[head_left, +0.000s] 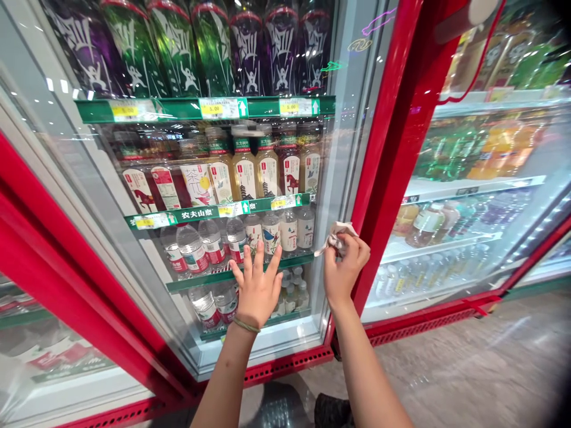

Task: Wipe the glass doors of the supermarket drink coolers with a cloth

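Observation:
My left hand (pixel 259 288) is spread with its fingers apart, in front of the glass door (pixel 307 178) of a drinks fridge. Whether its fingertips touch the glass I cannot tell. A band circles that wrist. Closer to the red door frame (pixel 379 172), my right hand (pixel 345 270) pinches a crumpled white tissue (pixel 339 236) at the right side of the glass. Behind the door, water bottles (pixel 193 252) and bottles with bird labels (pixel 271 235) stand on the shelf just beyond my left fingers.
Tea bottles (pixel 245 169) fill the middle shelf, and large green and purple bottles (pixel 172 50) the top one. Green price strips (pixel 263 107) edge the shelves. A second lit fridge (pixel 464 196) stands to the right, above the grey floor (pixel 446 374). Another red-framed door (pixel 80 255) crosses the left side.

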### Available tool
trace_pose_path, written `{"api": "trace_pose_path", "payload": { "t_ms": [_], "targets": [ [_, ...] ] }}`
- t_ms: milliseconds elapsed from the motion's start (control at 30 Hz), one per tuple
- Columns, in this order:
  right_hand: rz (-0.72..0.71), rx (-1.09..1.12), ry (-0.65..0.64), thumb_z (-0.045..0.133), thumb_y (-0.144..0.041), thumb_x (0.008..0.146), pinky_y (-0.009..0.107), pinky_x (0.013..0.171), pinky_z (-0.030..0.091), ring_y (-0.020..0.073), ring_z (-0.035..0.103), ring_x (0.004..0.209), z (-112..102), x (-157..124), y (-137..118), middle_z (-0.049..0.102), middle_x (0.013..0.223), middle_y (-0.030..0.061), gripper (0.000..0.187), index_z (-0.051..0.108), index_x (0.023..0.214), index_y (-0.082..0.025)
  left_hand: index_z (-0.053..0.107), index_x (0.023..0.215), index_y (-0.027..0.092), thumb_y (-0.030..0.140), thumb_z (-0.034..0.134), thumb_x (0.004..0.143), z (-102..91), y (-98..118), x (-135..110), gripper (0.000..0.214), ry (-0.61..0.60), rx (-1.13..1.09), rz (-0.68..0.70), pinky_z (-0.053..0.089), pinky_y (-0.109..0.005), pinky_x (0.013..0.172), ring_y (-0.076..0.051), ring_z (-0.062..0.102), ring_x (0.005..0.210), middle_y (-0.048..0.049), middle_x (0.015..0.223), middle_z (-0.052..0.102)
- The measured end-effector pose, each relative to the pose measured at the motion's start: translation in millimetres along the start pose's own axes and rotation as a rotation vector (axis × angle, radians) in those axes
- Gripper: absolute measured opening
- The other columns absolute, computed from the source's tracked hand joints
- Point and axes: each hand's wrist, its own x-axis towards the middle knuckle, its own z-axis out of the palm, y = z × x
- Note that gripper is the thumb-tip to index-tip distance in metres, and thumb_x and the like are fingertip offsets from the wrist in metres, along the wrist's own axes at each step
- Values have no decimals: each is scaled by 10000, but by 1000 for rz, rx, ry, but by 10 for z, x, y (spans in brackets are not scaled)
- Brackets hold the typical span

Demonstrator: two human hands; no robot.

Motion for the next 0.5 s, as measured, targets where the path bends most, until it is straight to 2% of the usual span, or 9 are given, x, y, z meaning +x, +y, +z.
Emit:
{"api": "trace_pose_path", "payload": {
  "t_ms": [67,200,300,400,500],
  "targets": [
    [-7,-30,4,576,-134,844,469,954,451,276,525,1082,12,-19,3,562,1116,102,273,623,1101,-213,388,1583,382,340,652,969,3,2,2,670,11,-2,3,98,-819,1183,-452,161,1596,-142,1700,316],
    [-112,-11,-100,597,-148,834,454,959,450,271,519,1087,17,-13,7,564,1152,96,297,614,1118,-232,391,1581,383,339,658,965,4,1,3,674,21,-2,0,103,-818,1184,-451,156,1597,-141,1701,314],
    [-49,-15,-89,584,-173,856,463,971,440,276,512,1119,0,8,31,548,1195,103,300,608,1147,-239,381,1584,387,340,656,967,-1,1,0,678,4,3,-4,102,-818,1184,-452,146,1599,-137,1712,287],
    [43,-38,-50,560,-160,845,469,947,434,283,511,1082,-7,-35,28,553,1128,101,285,588,1121,-222,374,1586,387,345,656,968,-1,6,-1,680,-1,3,-5,100,-817,1186,-453,148,1598,-137,1710,291],
    [-12,-35,-117,558,-146,836,458,927,436,277,514,1039,-1,-113,-40,565,1070,88,243,573,1066,-224,368,1586,392,356,663,964,7,11,-2,689,5,4,-9,85,-811,1192,-451,143,1599,-132,1714,279]
  ]
}}
